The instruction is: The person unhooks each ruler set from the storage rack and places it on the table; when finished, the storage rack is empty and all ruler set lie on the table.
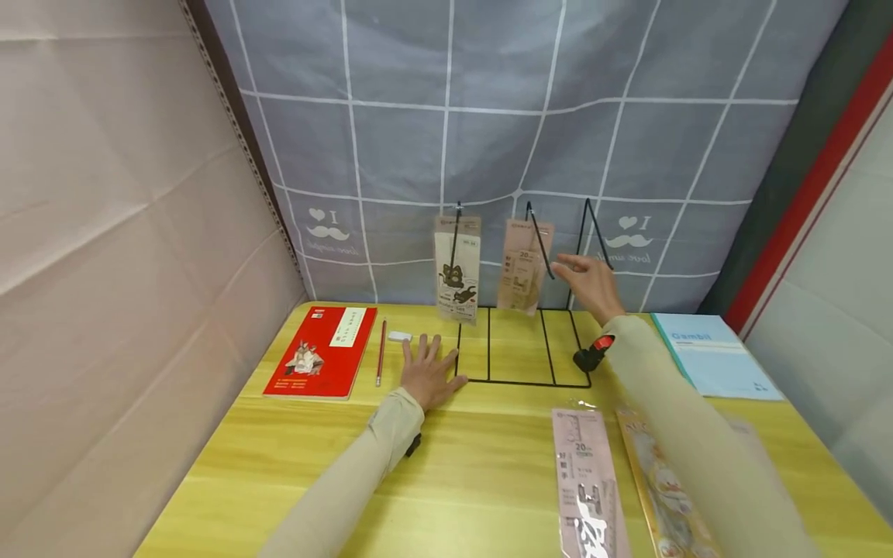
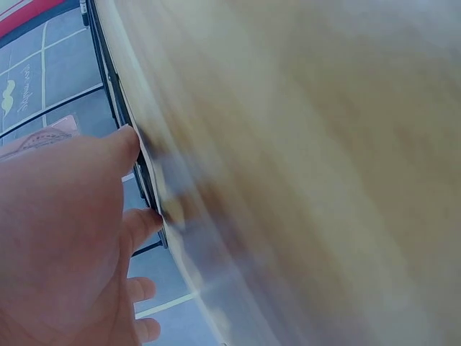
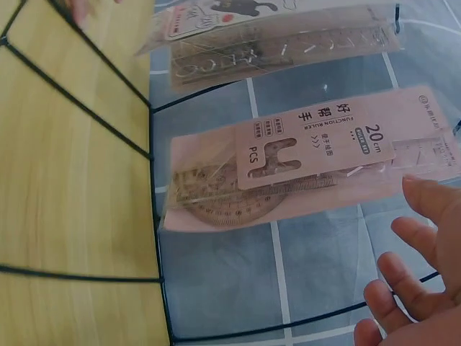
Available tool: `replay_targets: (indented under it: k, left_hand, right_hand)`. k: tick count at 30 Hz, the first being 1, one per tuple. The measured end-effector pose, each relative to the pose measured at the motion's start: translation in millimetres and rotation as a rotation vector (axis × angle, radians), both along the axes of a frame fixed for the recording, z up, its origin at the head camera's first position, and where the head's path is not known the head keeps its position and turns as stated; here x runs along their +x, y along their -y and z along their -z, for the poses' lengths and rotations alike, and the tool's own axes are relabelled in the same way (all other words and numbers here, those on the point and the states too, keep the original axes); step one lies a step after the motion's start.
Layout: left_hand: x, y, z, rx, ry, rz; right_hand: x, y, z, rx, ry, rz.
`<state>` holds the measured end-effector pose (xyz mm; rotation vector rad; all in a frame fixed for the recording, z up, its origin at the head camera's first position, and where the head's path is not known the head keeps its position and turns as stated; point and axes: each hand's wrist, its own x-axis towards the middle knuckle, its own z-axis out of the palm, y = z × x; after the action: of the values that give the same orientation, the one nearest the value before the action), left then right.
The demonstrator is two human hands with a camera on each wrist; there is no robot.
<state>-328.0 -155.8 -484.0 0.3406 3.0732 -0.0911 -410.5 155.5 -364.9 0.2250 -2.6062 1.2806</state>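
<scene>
A black wire display rack [image 1: 523, 383] with three prongs stands at the back of the table. My left hand [image 1: 427, 375] rests with spread fingers at its front left corner, and the left wrist view shows thumb and finger touching the wire. From the middle prong hangs a pink ruler set [image 1: 516, 285] in a clear bag, a protractor visible inside it. My right hand [image 1: 591, 285] is just right of that prong's tip, fingers loosely bent and holding nothing. A cat-print ruler set [image 1: 457, 271] hangs on the left prong; the right prong [image 1: 600, 232] carries nothing.
Another pink ruler set [image 1: 589, 480] and a yellow duck-print package [image 1: 663, 488] lie at the front right, partly under my right sleeve. At left are a red notebook [image 1: 317, 360], a pencil [image 1: 380, 353] and a white eraser [image 1: 400, 336]. A blue notebook [image 1: 718, 356] lies right.
</scene>
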Motion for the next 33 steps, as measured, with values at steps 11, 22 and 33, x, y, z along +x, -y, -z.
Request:
replay_targets:
  k: [11,22,33]
  left_hand:
    - [1.0,-0.2,4.9,-0.031,-0.026,-0.002]
    - [-2.7,0.0,10.1,-0.015,-0.029,0.005]
    - [0.8,-1.5,2.5,-0.015,-0.032,0.004]
  right_hand:
    - [-15.2,9,-0.7,-0.064,0.008,-0.003]
    - [-17.9,15,-3.9,-0.079,-0.065,0.045]
    - [3.3,16,-4.7,-0.027,-0.127,0.020]
